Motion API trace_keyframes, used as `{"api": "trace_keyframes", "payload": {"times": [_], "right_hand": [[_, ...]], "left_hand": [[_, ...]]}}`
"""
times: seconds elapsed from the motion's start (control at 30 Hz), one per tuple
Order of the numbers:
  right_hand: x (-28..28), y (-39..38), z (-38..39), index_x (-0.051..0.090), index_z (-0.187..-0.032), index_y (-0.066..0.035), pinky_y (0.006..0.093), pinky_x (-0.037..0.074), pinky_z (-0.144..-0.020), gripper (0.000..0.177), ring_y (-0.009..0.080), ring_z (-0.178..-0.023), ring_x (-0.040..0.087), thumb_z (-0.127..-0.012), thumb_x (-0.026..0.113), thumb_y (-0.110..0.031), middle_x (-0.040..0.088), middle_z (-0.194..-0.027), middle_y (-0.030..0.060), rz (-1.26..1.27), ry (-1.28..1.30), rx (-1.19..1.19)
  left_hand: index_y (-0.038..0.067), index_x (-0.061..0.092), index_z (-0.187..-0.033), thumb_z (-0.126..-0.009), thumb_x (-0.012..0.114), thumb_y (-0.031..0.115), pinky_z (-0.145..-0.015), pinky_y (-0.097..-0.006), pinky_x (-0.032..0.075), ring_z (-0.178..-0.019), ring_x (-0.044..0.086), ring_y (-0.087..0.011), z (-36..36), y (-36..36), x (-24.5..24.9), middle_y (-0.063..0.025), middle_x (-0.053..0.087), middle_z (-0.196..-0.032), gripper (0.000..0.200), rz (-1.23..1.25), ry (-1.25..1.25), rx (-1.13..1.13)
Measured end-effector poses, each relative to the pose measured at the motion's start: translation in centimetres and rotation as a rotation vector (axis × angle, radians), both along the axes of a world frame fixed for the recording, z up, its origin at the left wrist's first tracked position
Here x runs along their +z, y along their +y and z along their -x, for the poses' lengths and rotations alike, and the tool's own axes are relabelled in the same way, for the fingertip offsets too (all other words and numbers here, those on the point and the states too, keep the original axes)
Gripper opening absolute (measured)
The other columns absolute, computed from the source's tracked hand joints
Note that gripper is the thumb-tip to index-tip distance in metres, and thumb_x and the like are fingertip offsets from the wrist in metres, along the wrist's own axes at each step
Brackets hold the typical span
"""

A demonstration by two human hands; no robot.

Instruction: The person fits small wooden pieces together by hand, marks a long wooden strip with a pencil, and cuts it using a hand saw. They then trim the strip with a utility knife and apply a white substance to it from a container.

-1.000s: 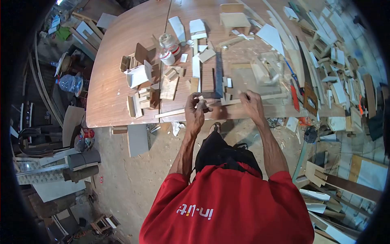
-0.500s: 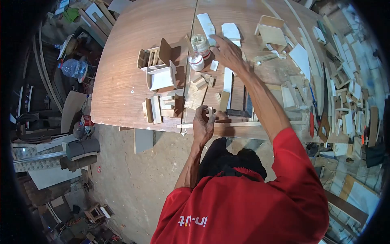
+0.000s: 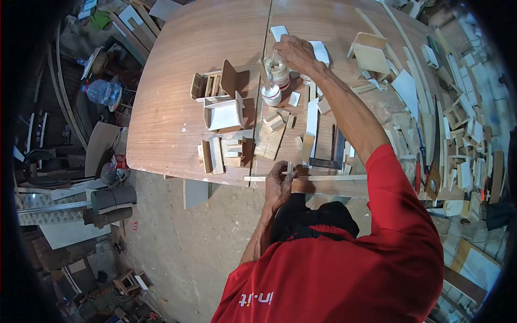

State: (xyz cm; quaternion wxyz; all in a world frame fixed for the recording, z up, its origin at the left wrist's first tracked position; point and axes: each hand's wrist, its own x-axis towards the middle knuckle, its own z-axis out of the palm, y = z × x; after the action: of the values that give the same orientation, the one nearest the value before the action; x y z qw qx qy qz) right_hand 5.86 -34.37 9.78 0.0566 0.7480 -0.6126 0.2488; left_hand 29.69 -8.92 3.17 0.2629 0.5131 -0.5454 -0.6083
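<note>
My left hand (image 3: pixel 278 185) is at the table's front edge, its fingers closed around a small wood block (image 3: pixel 291 167). My right hand (image 3: pixel 297 53) reaches across the table, fingers drawn together over the mouth of a clear jar (image 3: pixel 277 74) with pale contents. What those fingers grip, if anything, is hidden. Close in front of the jar stands a white pot (image 3: pixel 271 96), and a wooden stick (image 3: pixel 263 72) leans up from it. Between my hands lie small wood offcuts (image 3: pixel 274 123) on a thin board (image 3: pixel 269 144).
Small wooden assemblies (image 3: pixel 223 113) stand left of the table's seam. A try square (image 3: pixel 328 161) and a long strip (image 3: pixel 318 177) lie near the front edge. To the right are a chair-like wooden piece (image 3: pixel 370 53), a handsaw (image 3: pixel 433 177) and piled offcuts (image 3: pixel 463 124).
My right hand has moved from beside the jar to over its mouth, and its fingers have drawn together. My left hand still holds the wood block. The whole view has shifted slightly.
</note>
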Motion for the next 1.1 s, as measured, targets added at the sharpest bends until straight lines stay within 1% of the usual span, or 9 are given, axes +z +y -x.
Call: {"api": "trace_keyframes", "payload": {"times": [0.17,0.27,0.37,0.4,0.53,0.67,0.83,0.93,1.1], "right_hand": [[5.3,5.6,2.3,0.065,-0.090,-0.007,0.0414,0.052,-0.075,0.014,0.0281,-0.087,0.063,-0.081,0.058,-0.015,0.064,-0.087,0.0087,0.208,-0.040,-0.041],[5.5,10.4,6.1,0.063,-0.090,-0.004,0.0366,0.052,-0.069,0.011,0.0224,-0.073,0.063,-0.085,0.056,-0.011,0.064,-0.080,0.0096,0.199,-0.328,-0.321],[4.0,18.5,9.4,0.059,-0.094,-0.003,0.0287,0.048,-0.059,0.010,0.0121,-0.062,0.057,-0.092,0.052,-0.010,0.061,-0.074,0.0087,0.206,-1.004,-0.393],[3.9,22.0,9.9,0.059,-0.096,-0.003,0.0265,0.047,-0.057,0.011,0.0096,-0.061,0.055,-0.094,0.051,-0.010,0.060,-0.073,0.0072,0.205,-1.178,-0.434],[2.1,36.3,11.4,0.059,-0.107,-0.002,0.0261,0.047,-0.058,0.016,0.0100,-0.066,0.055,-0.094,0.054,-0.011,0.059,-0.079,0.0043,0.438,-1.656,-0.585],[-0.5,48.7,9.9,0.059,-0.106,-0.005,0.0248,0.046,-0.061,0.018,0.0090,-0.070,0.055,-0.094,0.060,-0.019,0.059,-0.081,0.0011,0.495,-1.783,-0.775],[-3.3,57.5,5.8,0.060,-0.106,-0.010,0.0261,0.048,-0.059,0.013,0.0100,-0.068,0.056,-0.095,0.059,-0.016,0.064,-0.088,0.0049,0.675,-2.182,-0.641],[-4.9,59.5,4.5,0.060,-0.109,-0.010,0.0252,0.049,-0.060,0.015,0.0100,-0.067,0.056,-0.094,0.059,-0.015,0.064,-0.089,0.0058,0.713,-2.213,-0.529],[-3.5,59.4,5.1,0.053,-0.123,-0.005,0.0236,0.043,-0.057,0.027,0.0093,-0.067,0.052,-0.096,0.053,-0.012,0.061,-0.086,0.0059,0.616,-2.065,-0.672]], "left_hand": [[-0.006,0.054,-0.112,-0.088,0.061,0.004,-0.080,-0.0297,0.051,-0.091,0.066,-0.0201,1.0,-1.4,-1.0,-0.0150,0.066,-0.102,0.027,-0.008,0.045,-0.043],[-0.005,0.054,-0.112,-0.090,0.059,0.004,-0.081,-0.0295,0.052,-0.088,0.064,-0.0172,2.6,-2.1,-1.5,-0.0113,0.065,-0.097,0.024,0.013,0.224,-0.080],[-0.005,0.055,-0.111,-0.089,0.058,0.002,-0.078,-0.0282,0.052,-0.085,0.064,-0.0161,5.2,-2.4,0.9,-0.0112,0.066,-0.097,0.023,-0.029,0.293,-0.167],[-0.004,0.055,-0.111,-0.090,0.058,0.002,-0.079,-0.0296,0.052,-0.085,0.064,-0.0170,6.2,-2.2,0.2,-0.0108,0.066,-0.098,0.023,-0.101,0.476,-0.179],[-0.001,0.056,-0.110,-0.089,0.060,0.001,-0.082,-0.0326,0.053,-0.089,0.065,-0.0192,11.1,-0.4,4.5,-0.0079,0.063,-0.096,0.022,-0.051,0.476,-0.430],[0.002,0.059,-0.108,-0.089,0.062,0.005,-0.089,-0.0353,0.050,-0.094,0.065,-0.0216,16.5,3.0,4.6,-0.0064,0.063,-0.101,0.019,-0.018,0.634,-0.578],[0.002,0.058,-0.110,-0.090,0.060,0.003,-0.089,-0.0352,0.049,-0.096,0.064,-0.0195,21.8,6.7,4.2,-0.0060,0.062,-0.099,0.020,0.097,0.540,-0.799],[0.001,0.058,-0.110,-0.090,0.060,0.001,-0.088,-0.0333,0.049,-0.095,0.064,-0.0188,24.0,8.5,3.8,-0.0060,0.062,-0.100,0.021,0.069,0.482,-0.877],[-0.002,0.059,-0.110,-0.087,0.061,-0.002,-0.085,-0.0280,0.048,-0.092,0.063,-0.0152,26.3,10.4,3.2,-0.0045,0.062,-0.098,0.022,0.126,0.334,-0.900]]}}
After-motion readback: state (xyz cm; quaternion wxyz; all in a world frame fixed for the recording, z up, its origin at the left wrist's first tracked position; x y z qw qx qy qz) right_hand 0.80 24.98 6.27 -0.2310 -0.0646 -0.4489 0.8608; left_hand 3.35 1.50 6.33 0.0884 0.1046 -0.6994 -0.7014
